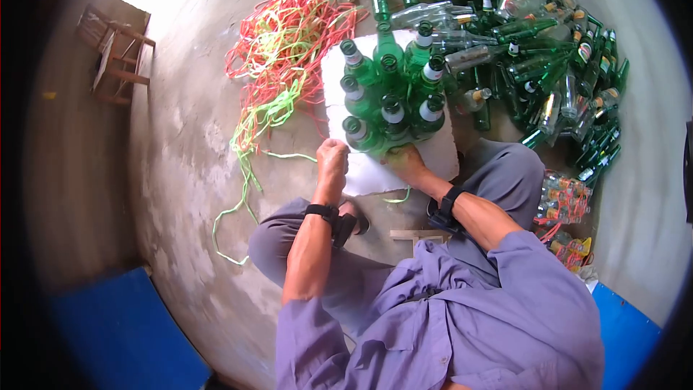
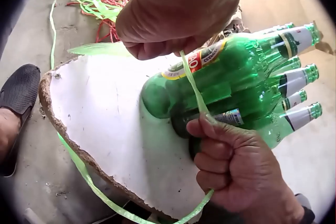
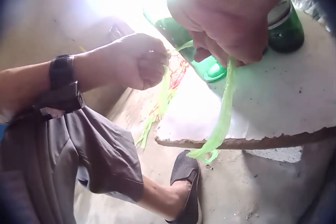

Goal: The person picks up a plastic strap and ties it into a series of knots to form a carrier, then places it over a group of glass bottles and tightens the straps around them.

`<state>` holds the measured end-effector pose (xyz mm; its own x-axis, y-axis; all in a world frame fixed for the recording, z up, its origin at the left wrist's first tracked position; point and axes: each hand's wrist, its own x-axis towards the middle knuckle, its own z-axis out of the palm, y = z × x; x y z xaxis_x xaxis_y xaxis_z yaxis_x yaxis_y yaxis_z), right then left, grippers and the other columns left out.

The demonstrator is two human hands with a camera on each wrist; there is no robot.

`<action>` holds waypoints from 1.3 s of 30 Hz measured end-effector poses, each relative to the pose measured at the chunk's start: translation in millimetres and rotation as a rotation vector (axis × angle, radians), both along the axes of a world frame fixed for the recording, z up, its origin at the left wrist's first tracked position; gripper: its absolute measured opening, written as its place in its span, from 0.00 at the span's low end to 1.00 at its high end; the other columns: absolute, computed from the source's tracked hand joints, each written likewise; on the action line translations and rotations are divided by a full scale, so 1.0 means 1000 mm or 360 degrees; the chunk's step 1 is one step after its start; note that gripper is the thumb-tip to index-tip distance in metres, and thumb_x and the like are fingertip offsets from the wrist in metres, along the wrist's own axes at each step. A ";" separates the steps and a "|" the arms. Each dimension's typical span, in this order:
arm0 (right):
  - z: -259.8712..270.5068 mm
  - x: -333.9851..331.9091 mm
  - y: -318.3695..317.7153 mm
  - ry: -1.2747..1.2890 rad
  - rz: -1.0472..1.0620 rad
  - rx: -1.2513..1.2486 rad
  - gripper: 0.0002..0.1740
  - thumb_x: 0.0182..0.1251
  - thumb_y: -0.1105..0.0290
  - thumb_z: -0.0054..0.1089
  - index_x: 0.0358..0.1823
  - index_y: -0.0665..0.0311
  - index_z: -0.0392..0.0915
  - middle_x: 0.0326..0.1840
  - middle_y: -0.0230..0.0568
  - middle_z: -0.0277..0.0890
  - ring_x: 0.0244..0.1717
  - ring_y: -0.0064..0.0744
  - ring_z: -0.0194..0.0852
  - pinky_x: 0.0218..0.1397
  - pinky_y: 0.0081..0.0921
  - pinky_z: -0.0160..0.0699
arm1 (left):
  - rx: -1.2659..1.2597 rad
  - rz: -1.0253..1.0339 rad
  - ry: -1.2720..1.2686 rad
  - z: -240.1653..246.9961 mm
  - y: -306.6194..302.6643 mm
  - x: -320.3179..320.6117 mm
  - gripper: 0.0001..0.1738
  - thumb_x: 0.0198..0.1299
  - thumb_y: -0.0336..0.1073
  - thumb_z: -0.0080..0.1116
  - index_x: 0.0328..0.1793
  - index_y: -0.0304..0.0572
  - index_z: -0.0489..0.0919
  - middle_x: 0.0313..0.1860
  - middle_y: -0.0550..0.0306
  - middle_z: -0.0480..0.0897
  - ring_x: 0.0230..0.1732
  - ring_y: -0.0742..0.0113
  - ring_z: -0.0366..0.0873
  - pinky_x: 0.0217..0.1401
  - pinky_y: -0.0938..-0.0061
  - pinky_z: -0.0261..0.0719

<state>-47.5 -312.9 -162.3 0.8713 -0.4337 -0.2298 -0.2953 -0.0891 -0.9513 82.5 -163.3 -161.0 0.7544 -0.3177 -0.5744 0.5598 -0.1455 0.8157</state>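
Green ribbon is gripped by the right hand and, apparently, the left hand, whose curled fingertips are partly hidden; green bottles are grouped alongside on a white board.

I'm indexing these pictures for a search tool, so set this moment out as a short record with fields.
Left hand: grips green strip
Right hand: pinches the same strip
Strip: runs between the hands; whether it circles the bottles is unclear
Green bottles: standing clustered on the white board
Left of board: red and green tangle on floor
Right of board: heap of loose bottles
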 end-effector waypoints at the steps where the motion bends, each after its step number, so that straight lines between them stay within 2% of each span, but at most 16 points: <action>1: 0.000 -0.001 0.001 -0.0007 0.0012 -0.0007 0.15 0.63 0.62 0.64 0.26 0.68 0.83 0.24 0.43 0.83 0.26 0.31 0.78 0.35 0.29 0.74 | -0.0034 0.0029 0.0031 -0.003 0.001 0.000 0.04 0.51 0.27 0.55 0.34 0.40 0.74 0.16 0.67 0.68 0.12 0.78 0.60 0.13 0.78 0.55; 6: -0.016 -0.006 0.002 -0.0124 0.0050 -0.0073 0.17 0.63 0.59 0.65 0.27 0.68 0.83 0.24 0.45 0.83 0.26 0.35 0.79 0.34 0.32 0.74 | -0.0105 0.0012 0.0013 -0.005 -0.006 0.006 0.05 0.51 0.25 0.54 0.34 0.42 0.71 0.16 0.67 0.66 0.11 0.78 0.58 0.11 0.79 0.53; 9: -0.025 -0.009 0.003 -0.0123 0.0016 -0.0043 0.18 0.63 0.57 0.65 0.28 0.67 0.84 0.25 0.47 0.83 0.26 0.36 0.80 0.35 0.33 0.75 | -0.0078 0.0116 0.0042 -0.002 -0.010 0.004 0.08 0.50 0.23 0.54 0.33 0.44 0.70 0.16 0.68 0.66 0.10 0.79 0.57 0.10 0.80 0.51; 11: -0.029 -0.010 0.001 0.0041 0.0125 -0.0014 0.11 0.66 0.67 0.59 0.31 0.68 0.84 0.30 0.39 0.85 0.32 0.26 0.77 0.42 0.27 0.75 | -0.0086 0.0125 0.0040 -0.002 -0.010 0.004 0.08 0.50 0.23 0.54 0.34 0.44 0.70 0.16 0.68 0.66 0.10 0.79 0.57 0.10 0.80 0.52; 15: -0.027 -0.008 -0.002 0.0074 0.0164 -0.0031 0.11 0.64 0.69 0.58 0.30 0.68 0.84 0.30 0.38 0.85 0.32 0.27 0.77 0.42 0.27 0.75 | -0.0112 0.0133 0.0045 -0.003 -0.006 0.005 0.08 0.50 0.22 0.54 0.34 0.44 0.71 0.16 0.68 0.66 0.10 0.79 0.57 0.10 0.80 0.52; 18: -0.011 -0.003 -0.003 0.0039 0.0168 -0.0092 0.11 0.63 0.68 0.58 0.30 0.68 0.84 0.29 0.39 0.84 0.32 0.27 0.77 0.42 0.27 0.75 | -0.0155 0.0115 0.0078 -0.004 -0.004 0.007 0.08 0.50 0.22 0.54 0.33 0.44 0.70 0.17 0.68 0.66 0.11 0.79 0.57 0.10 0.80 0.52; 21: -0.011 -0.008 0.001 0.0185 0.0059 0.0125 0.12 0.62 0.67 0.58 0.28 0.68 0.84 0.28 0.42 0.84 0.32 0.29 0.79 0.41 0.28 0.76 | -0.0097 0.0151 0.0056 -0.002 -0.007 0.005 0.06 0.49 0.23 0.53 0.32 0.43 0.72 0.17 0.67 0.68 0.11 0.79 0.59 0.11 0.80 0.53; 23: -0.021 -0.013 -0.006 0.0071 0.0220 -0.0071 0.13 0.62 0.66 0.58 0.27 0.68 0.85 0.28 0.45 0.84 0.32 0.31 0.80 0.41 0.30 0.76 | -0.0084 0.0099 0.0066 -0.001 -0.004 0.003 0.05 0.49 0.23 0.53 0.31 0.43 0.72 0.17 0.67 0.68 0.11 0.79 0.59 0.11 0.79 0.54; 25: -0.023 -0.008 -0.011 0.0063 0.0205 -0.0087 0.13 0.61 0.66 0.58 0.27 0.68 0.85 0.28 0.45 0.84 0.32 0.32 0.80 0.41 0.30 0.76 | -0.0012 0.0084 0.0014 -0.001 -0.007 0.007 0.04 0.49 0.24 0.53 0.29 0.43 0.72 0.16 0.67 0.68 0.11 0.79 0.60 0.11 0.79 0.55; 26: -0.025 -0.007 -0.008 0.0091 0.0199 -0.0062 0.13 0.61 0.66 0.58 0.26 0.68 0.84 0.28 0.45 0.84 0.31 0.32 0.80 0.41 0.30 0.76 | -0.0121 0.0046 0.0065 -0.003 -0.004 0.008 0.04 0.49 0.24 0.53 0.29 0.43 0.72 0.17 0.68 0.68 0.11 0.79 0.61 0.11 0.79 0.55; 27: -0.014 -0.006 -0.007 0.0175 0.0199 -0.0076 0.13 0.61 0.66 0.58 0.27 0.68 0.85 0.28 0.45 0.84 0.31 0.32 0.80 0.41 0.30 0.76 | -0.0155 0.0031 0.0076 -0.005 -0.001 0.008 0.04 0.50 0.25 0.53 0.30 0.43 0.73 0.17 0.68 0.68 0.12 0.79 0.61 0.11 0.79 0.55; 32: -0.036 -0.009 -0.006 0.0011 0.0210 -0.0155 0.13 0.62 0.67 0.57 0.27 0.68 0.84 0.30 0.44 0.85 0.32 0.31 0.79 0.41 0.30 0.76 | -0.0181 0.0033 0.0021 -0.003 0.005 0.000 0.03 0.53 0.26 0.54 0.33 0.42 0.74 0.18 0.68 0.69 0.12 0.79 0.61 0.12 0.80 0.56; 34: -0.026 -0.009 -0.003 -0.0063 0.0212 -0.0158 0.12 0.62 0.67 0.57 0.28 0.68 0.84 0.30 0.43 0.85 0.32 0.30 0.79 0.42 0.30 0.76 | -0.0124 0.0017 0.0041 -0.004 0.007 -0.003 0.06 0.57 0.26 0.55 0.37 0.45 0.71 0.18 0.73 0.64 0.12 0.83 0.56 0.12 0.83 0.50; 37: -0.023 -0.006 -0.002 0.0090 0.0096 0.0009 0.10 0.62 0.70 0.57 0.29 0.68 0.84 0.29 0.42 0.84 0.31 0.29 0.78 0.41 0.30 0.76 | -0.0167 -0.0110 -0.0046 0.000 0.015 -0.009 0.05 0.59 0.29 0.57 0.38 0.43 0.73 0.17 0.74 0.64 0.12 0.83 0.56 0.13 0.82 0.50; 39: -0.031 -0.005 0.000 -0.0064 0.0058 0.0069 0.11 0.58 0.65 0.65 0.30 0.67 0.84 0.26 0.44 0.84 0.27 0.33 0.80 0.36 0.32 0.76 | -0.0047 -0.0194 -0.0058 0.004 0.016 -0.012 0.04 0.59 0.30 0.58 0.38 0.42 0.74 0.17 0.74 0.64 0.12 0.83 0.56 0.14 0.82 0.51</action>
